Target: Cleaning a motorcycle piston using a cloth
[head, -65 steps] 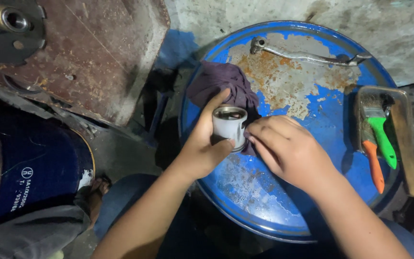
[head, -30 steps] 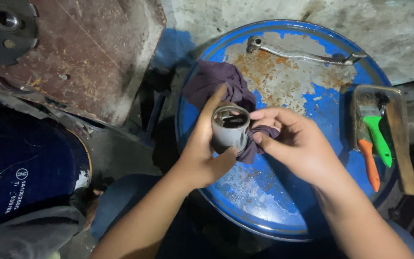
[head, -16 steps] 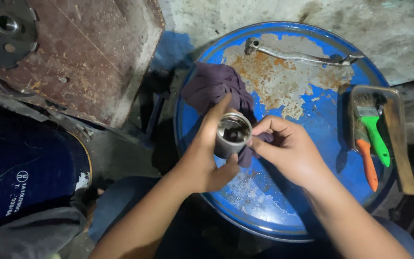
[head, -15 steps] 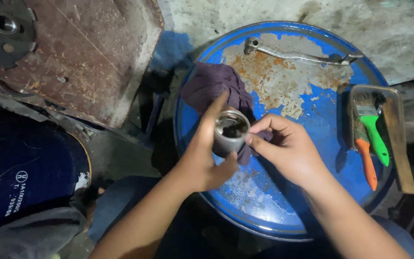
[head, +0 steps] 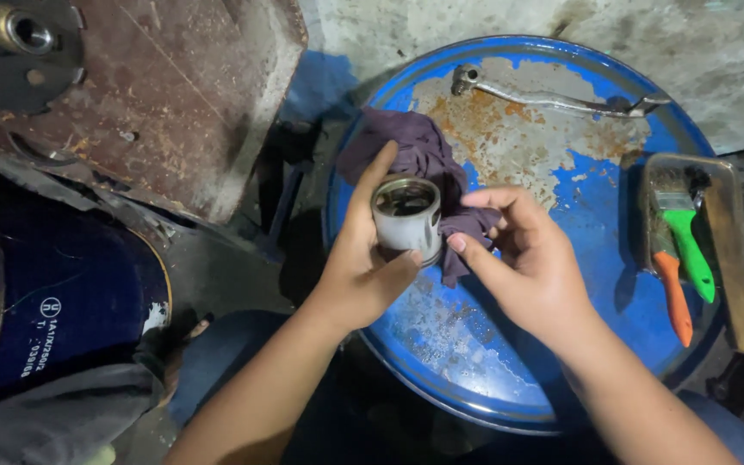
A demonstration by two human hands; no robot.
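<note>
My left hand (head: 359, 267) grips a short hollow metal cylinder (head: 408, 218), its open end facing up toward me. My right hand (head: 527, 263) is beside it on the right, fingers pinching a fold of a dark purple rag (head: 419, 159) against the cylinder's side. The rag trails away behind the cylinder onto the rusty blue drum lid (head: 561, 284). Both hands hover over the left part of the lid.
A bent metal lever (head: 553, 96) lies at the lid's far edge. A small tray (head: 734, 258) at the right holds a green-handled brush (head: 686, 245) and an orange-handled tool (head: 672, 293). A rusty steel plate (head: 157, 95) and a dark blue drum (head: 62, 301) stand to the left.
The cylinder has been turned in my left hand, and my right hand has shifted the rag from its front to its right side.
</note>
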